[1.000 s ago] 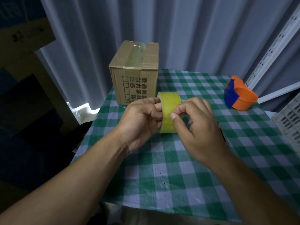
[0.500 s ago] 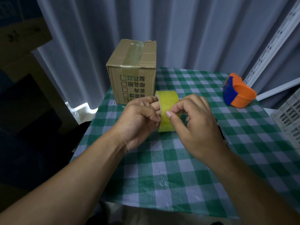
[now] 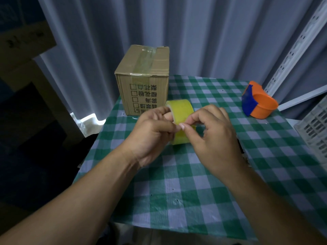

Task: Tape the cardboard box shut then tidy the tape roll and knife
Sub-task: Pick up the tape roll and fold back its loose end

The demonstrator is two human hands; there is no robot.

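Note:
A yellow tape roll (image 3: 180,110) stands on edge above the green checked tablecloth (image 3: 194,183), held between both hands. My left hand (image 3: 152,131) grips the roll's left side with curled fingers. My right hand (image 3: 212,137) pinches at the roll's outer face with thumb and forefinger. The cardboard box (image 3: 144,80) stands behind the roll at the table's back left, its flaps down with clear tape along the top seam. A knife is not visible.
An orange and blue tape dispenser (image 3: 257,101) sits at the back right of the table. A pale plastic crate (image 3: 315,131) stands off the right edge, with a perforated metal upright (image 3: 297,43) behind it. Grey curtains hang behind. The table's left edge drops to a dark floor.
The right thumb and forefinger have shifted on the roll's face toward the left thumb. The roll stays in the same place in front of the box.

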